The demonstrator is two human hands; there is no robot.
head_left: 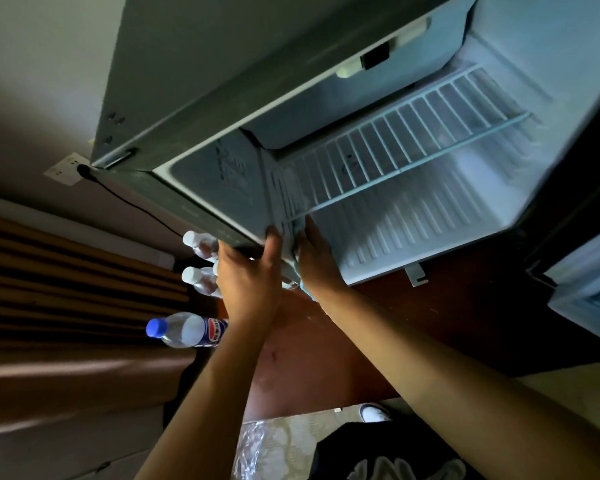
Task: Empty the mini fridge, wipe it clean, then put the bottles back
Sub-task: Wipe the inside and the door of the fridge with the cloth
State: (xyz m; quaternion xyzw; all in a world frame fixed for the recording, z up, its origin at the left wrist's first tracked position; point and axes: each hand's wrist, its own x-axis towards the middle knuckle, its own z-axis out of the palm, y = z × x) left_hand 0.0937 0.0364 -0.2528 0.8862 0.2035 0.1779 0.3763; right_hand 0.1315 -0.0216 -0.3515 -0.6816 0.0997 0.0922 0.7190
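The mini fridge [194, 64] stands open on a red-brown table [326, 348], with nothing on its white wire shelf [413, 157] or on the floor below. My left hand [253, 275] rests with straight fingers on the front edge of the fridge's left wall. My right hand [314, 258] lies flat against the inside of that wall at the bottom corner, pressing a pale blue cloth [305, 291] that peeks out beneath it. Left of the fridge stand two white-capped bottles [201, 244] [200, 277] and a blue-capped bottle [184, 329].
The fridge door [589, 289] hangs open at the right. A wall socket [66, 168] with a black cable sits behind the fridge. Brown curtains [66, 289] fill the left. Below are a patterned floor, clear plastic wrap [253, 445] and a white shoe [374, 412].
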